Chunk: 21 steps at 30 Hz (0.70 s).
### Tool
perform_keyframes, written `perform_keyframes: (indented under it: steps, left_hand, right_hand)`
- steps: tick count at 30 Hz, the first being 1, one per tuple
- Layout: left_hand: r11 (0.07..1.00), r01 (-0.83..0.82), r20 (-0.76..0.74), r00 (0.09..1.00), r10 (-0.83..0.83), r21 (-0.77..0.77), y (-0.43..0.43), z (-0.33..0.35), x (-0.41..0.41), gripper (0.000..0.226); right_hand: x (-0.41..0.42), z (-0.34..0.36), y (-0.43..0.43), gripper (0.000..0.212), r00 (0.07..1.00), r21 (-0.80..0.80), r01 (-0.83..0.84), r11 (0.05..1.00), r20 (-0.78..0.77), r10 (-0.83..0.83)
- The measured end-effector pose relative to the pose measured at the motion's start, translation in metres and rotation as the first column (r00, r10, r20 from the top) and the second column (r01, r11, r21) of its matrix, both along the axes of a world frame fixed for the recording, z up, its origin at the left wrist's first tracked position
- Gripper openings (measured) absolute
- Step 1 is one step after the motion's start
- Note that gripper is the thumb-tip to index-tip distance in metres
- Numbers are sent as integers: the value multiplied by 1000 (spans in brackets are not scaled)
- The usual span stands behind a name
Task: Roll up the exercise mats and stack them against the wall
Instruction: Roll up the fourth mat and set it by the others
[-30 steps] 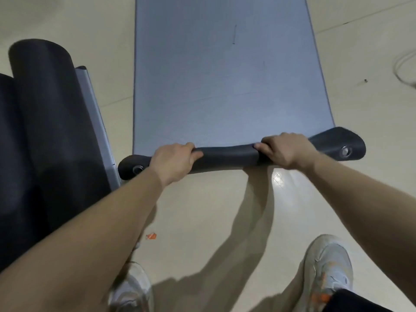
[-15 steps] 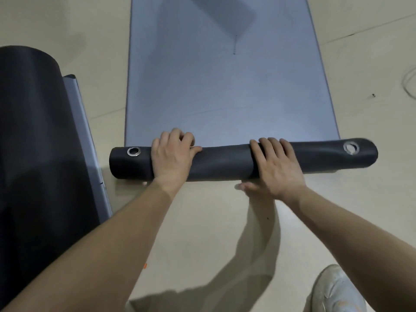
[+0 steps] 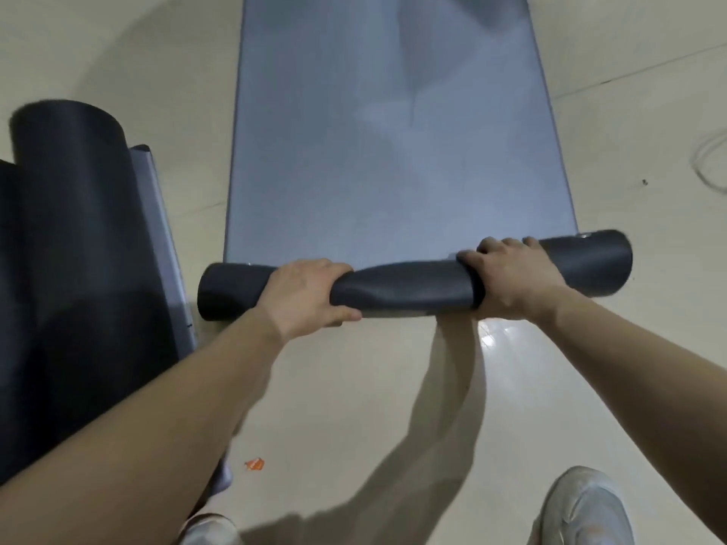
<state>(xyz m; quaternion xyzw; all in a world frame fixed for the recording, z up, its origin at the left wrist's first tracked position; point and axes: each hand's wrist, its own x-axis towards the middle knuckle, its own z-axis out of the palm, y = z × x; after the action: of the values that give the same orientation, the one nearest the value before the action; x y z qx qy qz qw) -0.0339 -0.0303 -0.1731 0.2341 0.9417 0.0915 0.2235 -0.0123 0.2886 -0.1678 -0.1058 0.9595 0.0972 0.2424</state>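
A grey-blue exercise mat (image 3: 393, 151) lies flat on the floor and stretches away from me. Its near end is wound into a dark roll (image 3: 405, 287) lying across the view. My left hand (image 3: 305, 297) grips the roll left of its middle, fingers curled over the top and thumb underneath. My right hand (image 3: 511, 279) grips it right of the middle, fingers wrapped over the far side. The roll is squeezed and dented between my two hands. A metal eyelet (image 3: 585, 235) shows near the roll's right end.
A rolled dark mat (image 3: 74, 249) lies on the left, with a grey edge of another mat (image 3: 165, 245) beside it. My white shoes (image 3: 586, 509) stand on the pale tiled floor. An orange scrap (image 3: 254, 463) lies near my left foot. A thin cable (image 3: 708, 163) curls at right.
My hands went from lying flat on top of the roll to gripping round it. The roll has grown thicker and moved a little further along the mat.
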Motion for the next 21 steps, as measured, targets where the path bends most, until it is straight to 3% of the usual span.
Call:
perform_keyframes:
  steps: [3, 6, 10, 14, 16, 17, 19, 21]
  left_hand:
    - [997, 63, 218, 975, -51, -47, -14, 11, 22, 56]
    - [999, 8, 322, 947, 9, -53, -19, 10, 21, 57]
    - [997, -80, 416, 907, 73, -2, -10, 4, -2, 50]
    - [983, -181, 464, 869, 175, -31, -6, 6, -26, 53]
    - [978, -180, 348, 914, 206, -108, -2, 12, -21, 58]
    - [970, -203, 169, 960, 224, -132, 0, 12, -11, 56]
    - [962, -267, -217, 944, 247, -64, 5, 12, 27, 59]
    - [974, -172, -265, 956, 128, -148, 5, 5, 57, 91]
  right_hand:
    - [16, 12, -10, 73, 949, -152, 81, 985, 313, -30]
    - [32, 11, -12, 73, 915, -193, 185, 964, 390, -98]
    - [56, 9, -8, 87, 950, -180, 208, 961, 271, -155]
    - [98, 3, -10, 84, 988, -197, 85, 977, -109, -108]
    - [100, -6, -10, 92, 982, -196, 77, 978, -157, -109]
    - [90, -7, -8, 98, 986, -209, 91, 974, -117, -117]
    - [61, -6, 0, 100, 994, -241, 109, 964, 2, -112]
    - [26, 3, 9, 100, 993, -293, 102, 951, 88, -80]
